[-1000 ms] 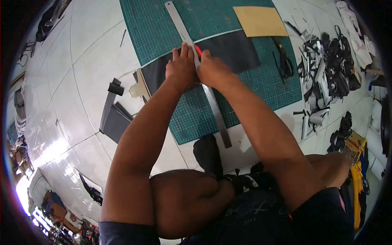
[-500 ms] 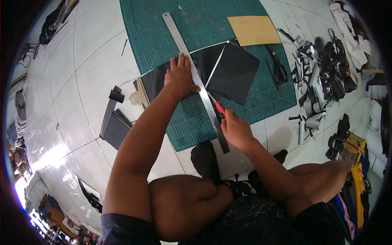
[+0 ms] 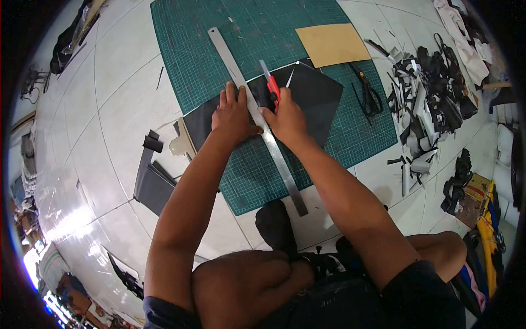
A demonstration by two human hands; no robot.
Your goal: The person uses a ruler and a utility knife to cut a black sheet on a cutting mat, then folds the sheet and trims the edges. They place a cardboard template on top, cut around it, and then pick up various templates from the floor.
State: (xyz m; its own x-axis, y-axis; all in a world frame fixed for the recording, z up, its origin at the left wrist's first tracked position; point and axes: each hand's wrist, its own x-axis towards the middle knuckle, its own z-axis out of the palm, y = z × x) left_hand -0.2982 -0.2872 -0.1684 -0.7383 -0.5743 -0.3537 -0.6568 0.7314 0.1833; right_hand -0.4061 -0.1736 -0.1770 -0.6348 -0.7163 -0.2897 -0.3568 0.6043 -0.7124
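A long steel ruler (image 3: 279,159) lies slantwise over dark sheet material (image 3: 323,90) on a green cutting mat (image 3: 192,33). My left hand (image 3: 233,116) rests flat on the dark material at the ruler's left side, fingers stretched out, with fingertips and thumb at the ruler's edge. In my right hand (image 3: 287,118) is a red box cutter (image 3: 273,88), its blade pointing away from me, clear of the ruler. The right thumb reaches the ruler's right edge. Part of the cutter's handle is hidden by my fingers.
Tan card (image 3: 333,45) and black scissors (image 3: 370,96) lie on the mat's right side. A heap of dark and pale offcuts (image 3: 430,109) is on the tiled floor to the right. A clipboard (image 3: 183,143) and folded dark pieces (image 3: 153,186) are at left.
My right hand has moved up and left along the ruler with the box cutter, from its lower part to beside my left hand. The left hand stays on the ruler; the view has shifted slightly.
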